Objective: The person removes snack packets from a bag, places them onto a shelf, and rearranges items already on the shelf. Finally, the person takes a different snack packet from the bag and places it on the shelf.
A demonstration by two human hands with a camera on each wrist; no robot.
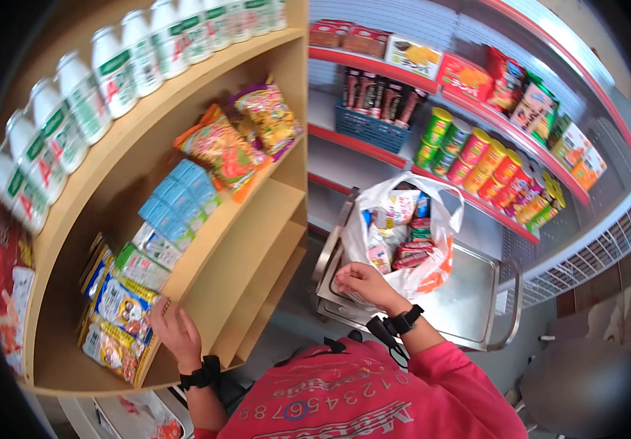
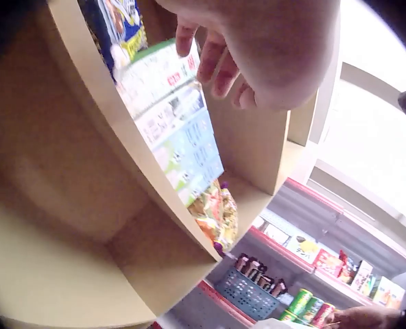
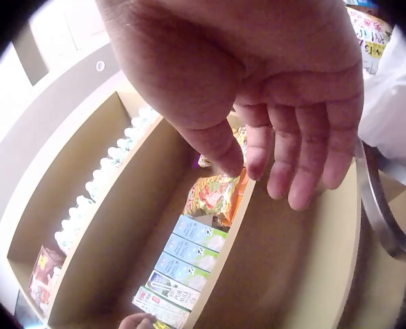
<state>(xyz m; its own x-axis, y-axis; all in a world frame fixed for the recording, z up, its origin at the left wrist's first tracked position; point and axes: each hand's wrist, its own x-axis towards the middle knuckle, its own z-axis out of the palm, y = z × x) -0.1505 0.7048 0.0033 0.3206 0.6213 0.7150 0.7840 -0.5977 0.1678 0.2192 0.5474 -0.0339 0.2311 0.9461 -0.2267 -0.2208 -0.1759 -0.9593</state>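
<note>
My left hand (image 1: 176, 333), fingers relaxed, is beside blue-and-yellow snack bags (image 1: 121, 307) at the near end of a curved wooden shelf. In the left wrist view, the fingers of that hand (image 2: 258, 48) hang over a row of cartons (image 2: 158, 79) with nothing gripped. My right hand (image 1: 365, 284) hovers at the near side of a white plastic bag (image 1: 443, 249) filled with snack packets (image 1: 410, 234). In the right wrist view, the right hand (image 3: 258, 103) has its fingers loosely bent and holds nothing. The plastic bag stands on a metal cart (image 1: 469, 300).
Light-blue cartons (image 1: 180, 194) and orange snack bags (image 1: 220, 150) continue along the wooden shelf. White bottles (image 1: 114, 69) line the shelf above. Behind the cart, a red-edged rack holds colourful cans (image 1: 476, 157) and a blue basket (image 1: 370, 132). A round stool (image 1: 582, 384) is at the right.
</note>
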